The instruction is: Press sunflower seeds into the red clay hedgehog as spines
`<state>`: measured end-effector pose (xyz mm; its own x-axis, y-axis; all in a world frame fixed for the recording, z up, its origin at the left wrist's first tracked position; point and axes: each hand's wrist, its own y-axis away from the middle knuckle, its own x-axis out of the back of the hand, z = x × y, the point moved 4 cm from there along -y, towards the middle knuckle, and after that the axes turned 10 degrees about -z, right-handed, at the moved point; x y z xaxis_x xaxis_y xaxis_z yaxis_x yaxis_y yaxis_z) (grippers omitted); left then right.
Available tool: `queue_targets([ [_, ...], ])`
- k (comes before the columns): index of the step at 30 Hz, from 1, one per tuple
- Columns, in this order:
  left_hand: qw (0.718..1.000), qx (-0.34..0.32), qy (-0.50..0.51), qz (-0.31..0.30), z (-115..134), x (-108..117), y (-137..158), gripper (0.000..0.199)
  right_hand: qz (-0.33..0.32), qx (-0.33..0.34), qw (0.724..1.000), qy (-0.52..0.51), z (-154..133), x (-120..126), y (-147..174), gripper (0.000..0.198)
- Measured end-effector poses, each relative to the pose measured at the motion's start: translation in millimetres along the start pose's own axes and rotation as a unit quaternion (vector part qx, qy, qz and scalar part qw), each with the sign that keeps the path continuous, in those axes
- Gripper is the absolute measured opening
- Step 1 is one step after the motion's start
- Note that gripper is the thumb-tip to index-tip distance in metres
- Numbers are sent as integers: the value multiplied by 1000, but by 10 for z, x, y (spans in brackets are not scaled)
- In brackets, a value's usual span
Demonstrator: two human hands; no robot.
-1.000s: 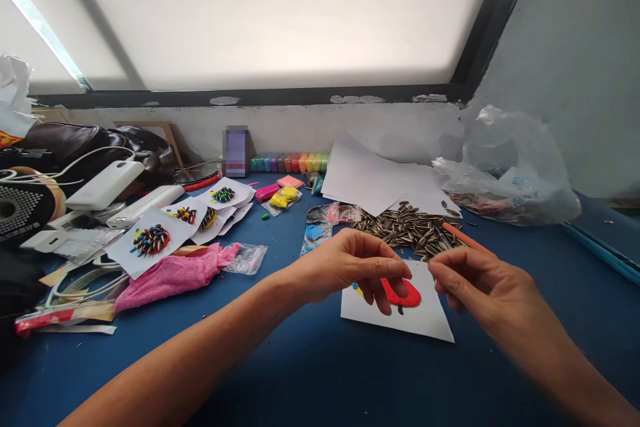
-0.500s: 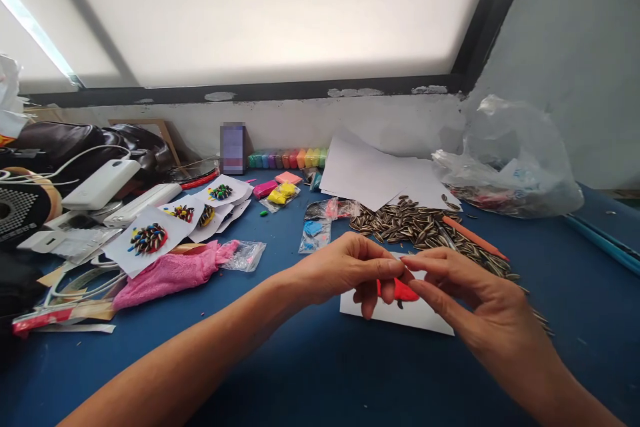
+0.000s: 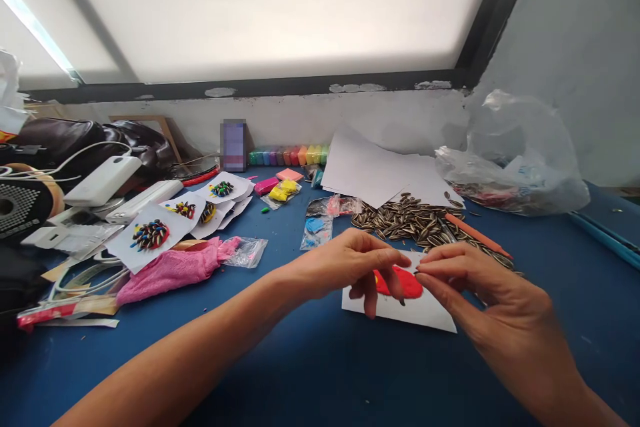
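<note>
A flat red clay shape (image 3: 407, 283) with a yellow spot at its left end lies on a white paper card (image 3: 425, 317). Over its left part hovers my left hand (image 3: 350, 263), fingers apart, partly hiding the clay and the card. My right hand (image 3: 493, 297) is at the card's right side, thumb and forefinger pinched together. Between those fingertips pokes the dark tip of what looks like a sunflower seed (image 3: 418, 272); the rest of it is covered. Behind both hands spreads a heap of striped sunflower seeds (image 3: 400, 219).
An orange pen-like stick (image 3: 477, 237) lies on the seeds. White sheets (image 3: 370, 167) and a clear plastic bag (image 3: 520, 167) sit behind. To the left are finished seed-and-clay cards (image 3: 150, 237), a pink cloth (image 3: 175, 273), clay packets (image 3: 285, 190) and a white power bank (image 3: 103, 180).
My hands have moved apart from fingertip contact. The left fingers have spread, and the right hand has shifted slightly right, still pinching. More of the red clay shows between them.
</note>
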<state>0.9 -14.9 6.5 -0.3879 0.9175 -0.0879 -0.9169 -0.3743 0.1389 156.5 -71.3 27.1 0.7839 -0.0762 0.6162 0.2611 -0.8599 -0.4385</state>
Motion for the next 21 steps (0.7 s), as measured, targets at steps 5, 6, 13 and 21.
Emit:
queue_targets([
  [5, 935, 61, -305, 171, 98, 271, 110, 27, -18, 45, 996, 75, -17, -83, 26, 8],
  [6, 920, 62, -353, 159, 108, 279, 123, 29, -35, 54, 994, 93, -18, -125, 36, 11],
  [13, 842, 79, -526, 84, -6, 221, 111, 50, -93, 105, 970, 199, 54, -332, 105, 23],
  [21, 836, 87, -538, 60, -26, 215, 89, 30, -95, 126, 962, 221, 92, -413, 126, 19],
])
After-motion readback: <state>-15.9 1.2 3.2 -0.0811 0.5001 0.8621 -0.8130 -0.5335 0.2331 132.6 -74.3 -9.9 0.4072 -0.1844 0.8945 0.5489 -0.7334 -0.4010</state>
